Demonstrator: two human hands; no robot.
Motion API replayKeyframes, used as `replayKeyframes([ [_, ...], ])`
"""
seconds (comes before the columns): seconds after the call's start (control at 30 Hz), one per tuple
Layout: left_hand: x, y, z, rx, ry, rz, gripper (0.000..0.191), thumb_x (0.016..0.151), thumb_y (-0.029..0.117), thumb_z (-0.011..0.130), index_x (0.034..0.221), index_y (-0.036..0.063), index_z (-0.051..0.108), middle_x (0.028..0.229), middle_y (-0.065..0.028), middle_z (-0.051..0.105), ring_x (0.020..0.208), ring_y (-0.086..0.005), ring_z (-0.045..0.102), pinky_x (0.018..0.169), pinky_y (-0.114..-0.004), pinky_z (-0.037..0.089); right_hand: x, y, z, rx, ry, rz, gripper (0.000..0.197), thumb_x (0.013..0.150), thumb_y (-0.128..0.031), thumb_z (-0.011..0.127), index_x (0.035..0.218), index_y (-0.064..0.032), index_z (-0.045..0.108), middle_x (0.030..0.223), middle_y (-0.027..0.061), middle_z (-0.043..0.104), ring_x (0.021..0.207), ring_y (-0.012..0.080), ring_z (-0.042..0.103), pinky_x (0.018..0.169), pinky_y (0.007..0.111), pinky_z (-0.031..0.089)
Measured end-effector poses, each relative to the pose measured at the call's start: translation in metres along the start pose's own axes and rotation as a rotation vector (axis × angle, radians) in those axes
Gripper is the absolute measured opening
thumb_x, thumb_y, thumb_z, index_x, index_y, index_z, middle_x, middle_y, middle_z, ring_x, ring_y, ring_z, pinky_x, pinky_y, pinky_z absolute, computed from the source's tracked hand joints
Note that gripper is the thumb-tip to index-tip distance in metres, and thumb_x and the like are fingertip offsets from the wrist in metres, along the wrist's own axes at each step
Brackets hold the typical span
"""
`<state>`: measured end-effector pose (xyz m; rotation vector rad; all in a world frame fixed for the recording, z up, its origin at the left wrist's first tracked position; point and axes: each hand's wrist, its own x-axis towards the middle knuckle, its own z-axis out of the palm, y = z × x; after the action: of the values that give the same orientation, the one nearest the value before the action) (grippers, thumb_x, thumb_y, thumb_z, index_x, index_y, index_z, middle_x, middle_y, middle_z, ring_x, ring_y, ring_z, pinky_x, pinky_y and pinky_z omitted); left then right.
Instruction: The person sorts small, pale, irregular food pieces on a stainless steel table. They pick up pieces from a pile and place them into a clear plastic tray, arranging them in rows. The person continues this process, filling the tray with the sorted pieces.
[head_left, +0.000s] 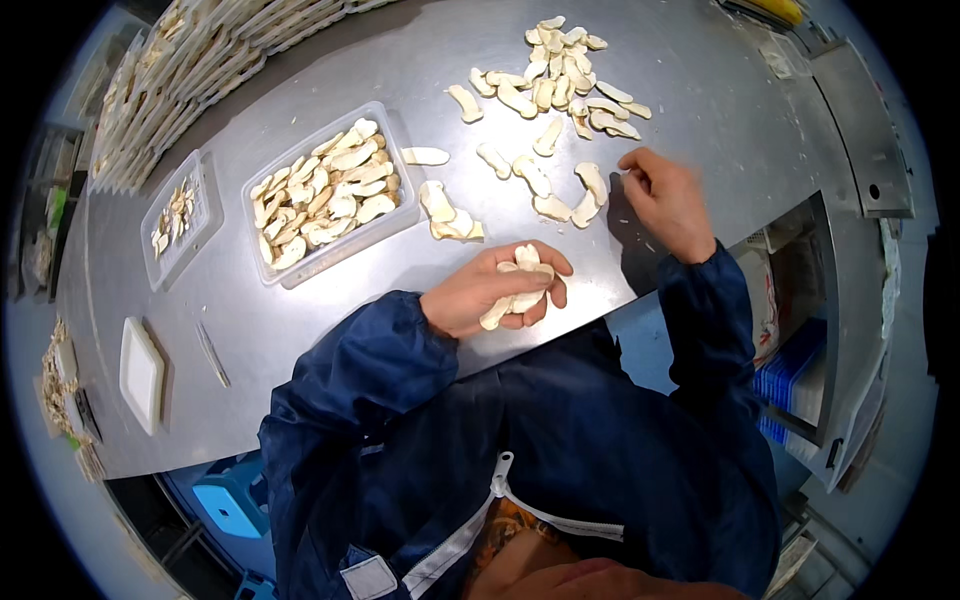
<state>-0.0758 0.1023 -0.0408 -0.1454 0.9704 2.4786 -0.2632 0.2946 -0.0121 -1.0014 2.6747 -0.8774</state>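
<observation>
My left hand (499, 289) holds several pale mushroom slices (527, 257) between thumb and fingers, just above the near edge of the steel table (360, 300). To the right, my right hand (667, 199) hovers over the table with its fingers curled in, and no slice shows in it. Closest to it lie a few loose mushroom slices (589, 184). Farther back is a heap of slices (559, 75) spread on the metal. A clear plastic tub (337, 244) full of mushroom slices stands left of my left hand, with a few slices (450, 214) beside its right wall.
A shallow plastic tray (166, 274) with small fragments sits left of the tub. Tweezers (212, 354) and a white plastic lid or tray (141, 375) lie nearer the left edge. Stacked trays of slices (187, 82) rise at the back left. A blue stool (232, 499) stands below.
</observation>
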Motion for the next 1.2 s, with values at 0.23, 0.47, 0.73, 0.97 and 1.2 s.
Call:
replayKeyframes([
  [0.23, -0.001, 0.004, -0.003, -0.042, -0.036, 0.011, 0.021, 0.100, 0.014, 0.051, 0.114, -0.0008, 0.055, 0.089, -0.0137, 0.061, 0.052, -0.0072, 0.048, 0.045, -0.019, 0.037, 0.002, -0.031, 0.024, 0.523, -0.259, -0.197, 0.031, 0.084, -0.004, 0.054, 0.114, 0.0022, 0.060, 0.088, 0.0126, 0.067, 0.071, 0.0190, 0.064, 0.067, 0.029, 0.050],
  [0.47, -0.001, 0.005, -0.009, -0.093, -0.008, 0.071, 0.023, 0.100, 0.016, 0.050, 0.117, 0.0003, 0.053, 0.091, -0.0136, 0.060, 0.055, -0.0087, 0.050, 0.046, -0.019, 0.040, 0.066, -0.002, 0.010, 0.016, 0.200, -0.205, 0.025, 0.082, -0.006, 0.059, 0.105, -0.0004, 0.066, 0.098, 0.0148, 0.064, 0.084, 0.0315, 0.063, 0.076, 0.038, 0.051],
  [0.73, -0.001, 0.011, -0.004, -0.066, 0.014, -0.015, 0.045, 0.101, 0.012, 0.047, 0.142, -0.0020, 0.037, 0.093, -0.0156, 0.061, 0.054, -0.0079, 0.051, 0.047, -0.019, 0.039, 0.096, -0.020, 0.043, -0.307, 0.142, -0.551, 0.030, 0.078, -0.013, 0.065, 0.106, -0.0036, 0.063, 0.111, 0.0113, 0.062, 0.109, 0.0304, 0.054, 0.090, 0.042, 0.044],
  [0.97, -0.001, 0.005, -0.003, -0.036, 0.199, 0.156, 0.054, 0.101, 0.013, 0.046, 0.152, 0.0094, 0.027, 0.093, -0.0175, 0.060, 0.058, -0.0117, 0.049, 0.049, -0.022, 0.039, 0.072, -0.005, 0.012, -0.084, 0.240, -0.332, 0.016, 0.081, -0.012, 0.063, 0.094, -0.0041, 0.069, 0.093, 0.0146, 0.064, 0.088, 0.0326, 0.062, 0.082, 0.043, 0.046],
  [1.2, 0.001, 0.007, -0.003, -0.055, 0.249, 0.300, 0.054, 0.101, 0.013, 0.046, 0.151, 0.0079, 0.028, 0.092, -0.0151, 0.060, 0.056, -0.0106, 0.048, 0.049, -0.022, 0.038, 0.096, 0.015, 0.020, -0.280, 0.291, -0.379, 0.025, 0.080, -0.009, 0.060, 0.103, -0.0061, 0.069, 0.104, 0.0113, 0.064, 0.098, 0.0321, 0.057, 0.082, 0.042, 0.046],
])
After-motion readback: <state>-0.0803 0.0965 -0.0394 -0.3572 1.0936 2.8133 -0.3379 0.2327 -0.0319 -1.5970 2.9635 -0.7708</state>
